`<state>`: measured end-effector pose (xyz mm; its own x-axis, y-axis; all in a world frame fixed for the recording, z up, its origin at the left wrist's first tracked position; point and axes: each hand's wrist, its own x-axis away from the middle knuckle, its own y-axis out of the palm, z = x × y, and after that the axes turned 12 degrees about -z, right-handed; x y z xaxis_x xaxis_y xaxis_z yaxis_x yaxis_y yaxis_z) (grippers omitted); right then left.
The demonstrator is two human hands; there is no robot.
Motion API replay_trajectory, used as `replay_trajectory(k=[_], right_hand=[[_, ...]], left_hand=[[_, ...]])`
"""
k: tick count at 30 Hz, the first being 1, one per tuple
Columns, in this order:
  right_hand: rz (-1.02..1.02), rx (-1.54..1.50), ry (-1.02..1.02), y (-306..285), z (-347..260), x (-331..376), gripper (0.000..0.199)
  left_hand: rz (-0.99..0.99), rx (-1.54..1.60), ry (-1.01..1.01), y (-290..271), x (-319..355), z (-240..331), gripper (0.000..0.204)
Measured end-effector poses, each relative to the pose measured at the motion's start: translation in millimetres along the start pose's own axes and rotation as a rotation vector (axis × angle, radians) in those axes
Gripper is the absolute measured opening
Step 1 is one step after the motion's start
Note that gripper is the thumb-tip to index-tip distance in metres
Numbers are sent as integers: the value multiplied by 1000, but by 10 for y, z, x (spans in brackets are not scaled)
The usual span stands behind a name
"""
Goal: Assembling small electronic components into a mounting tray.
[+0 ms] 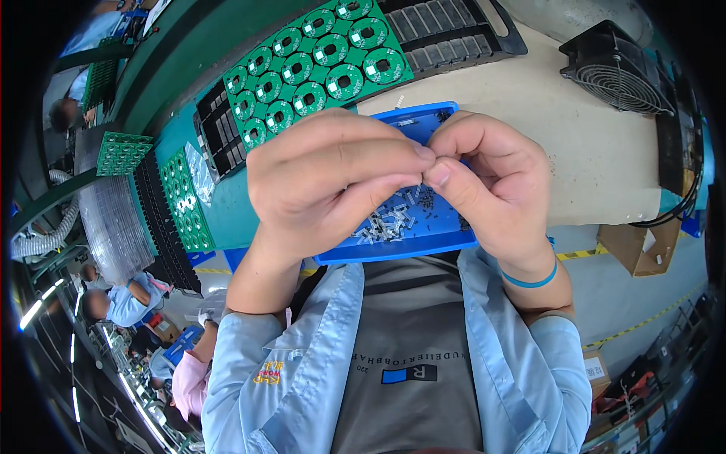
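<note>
Table: it runs across the upper half of the frame, beige [590,166] toward the right; a tiny part that jumps out of the fingers could be lost there.
Black slotted carrier [446,32]: at the top, under the green circuit-board panel; a careless elbow or sleeve might push both.
Green circuit-board panel [330,50]: upper middle, near the left hand; a dropped metal piece may scratch its round boards.
Blue bin [401,251]: centre, below the hands; if a wrist presses its near rim, it could tip and spill.
Left hand [314,181]: fingers closed in a pinch, tips meeting those of the other hand.
Right hand [499,174]: thumb and forefinger also pinched; what either hand holds, I cannot tell, because the fingertips hide it. Uneven pressure could make a small piece slip or bend.
Clear and metal parts [389,225]: loosely heaped in the bin; being tangled, two may be picked together.
Small dark pieces [427,199]: beside them; mixing is possible, since no divider is visible.
</note>
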<state>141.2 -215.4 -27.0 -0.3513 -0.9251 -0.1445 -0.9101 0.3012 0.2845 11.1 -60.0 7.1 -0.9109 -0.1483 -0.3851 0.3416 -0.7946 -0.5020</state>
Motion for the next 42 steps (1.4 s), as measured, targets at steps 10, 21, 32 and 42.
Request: replay_trajectory(k=[10,21,32,42], right_hand=[[79,104,-7,-155,81,-40,15],[95,256,-61,-229,178,-33,17],[88,216,-64,-241,182,-42,16],[67,228,-69,-250,187,-44,17]], left_hand=[[131,-301,-84,-183,-65,-149,15],[45,-568,-318,-269,-251,-578,12],[-3,-581,-295,-255,-252,-605,13],[39,-574,-246,-254,-223,-664,12]])
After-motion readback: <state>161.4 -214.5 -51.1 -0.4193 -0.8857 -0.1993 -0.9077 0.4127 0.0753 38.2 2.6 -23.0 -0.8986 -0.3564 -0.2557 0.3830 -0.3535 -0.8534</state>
